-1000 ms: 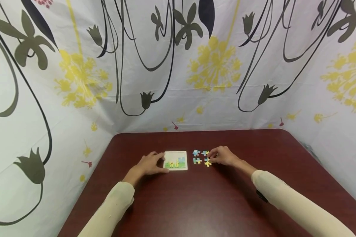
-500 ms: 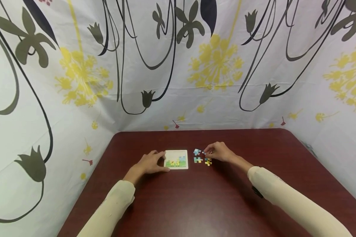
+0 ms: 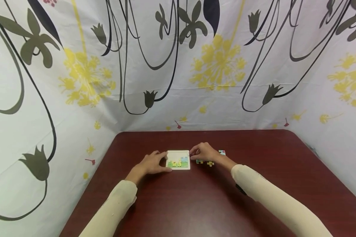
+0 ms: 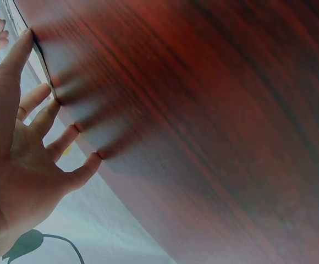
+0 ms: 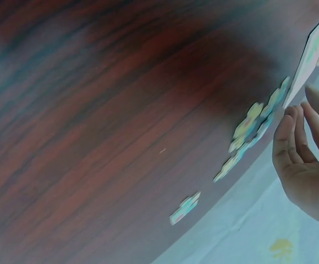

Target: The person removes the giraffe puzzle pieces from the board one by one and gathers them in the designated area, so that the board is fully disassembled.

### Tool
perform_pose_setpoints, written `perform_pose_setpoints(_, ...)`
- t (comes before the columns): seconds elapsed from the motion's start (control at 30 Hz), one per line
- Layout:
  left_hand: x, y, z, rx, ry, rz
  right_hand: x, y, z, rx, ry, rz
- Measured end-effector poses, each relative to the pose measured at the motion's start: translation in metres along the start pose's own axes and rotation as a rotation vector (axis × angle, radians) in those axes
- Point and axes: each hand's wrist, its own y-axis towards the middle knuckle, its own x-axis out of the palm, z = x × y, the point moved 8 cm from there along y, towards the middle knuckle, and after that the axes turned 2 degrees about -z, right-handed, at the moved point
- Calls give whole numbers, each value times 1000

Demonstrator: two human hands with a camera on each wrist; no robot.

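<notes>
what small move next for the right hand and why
I'd probably have the right hand pick up a loose piece for the tray: the tray's upper part looks bare, pieces lie beside it, and the left hand holds its left side.

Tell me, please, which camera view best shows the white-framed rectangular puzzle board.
The head view: the white-framed rectangular puzzle board shows nearly whole there, its picture facing up. The right wrist view shows it steeply foreshortened at the image's upper right; the left wrist view shows only a thin edge beside the left hand.
</notes>
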Motion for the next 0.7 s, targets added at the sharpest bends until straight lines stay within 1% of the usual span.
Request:
perform_pose_setpoints(0.17,0,1,0,-3,2,-6,9,8,-11,-41,-12,-23)
perform_pose_setpoints(0.4,0,1,0,-6,-10,-13,16,16,-19,0,-35,-55)
perform_pose_setpoints(0.57,0,1,-1,-11,0,-13,17,20,-22,23,-60,-66)
perform_pose_setpoints(0.7,1,1,-2,-14,4,-13,19,21,-23,34,-45,-67)
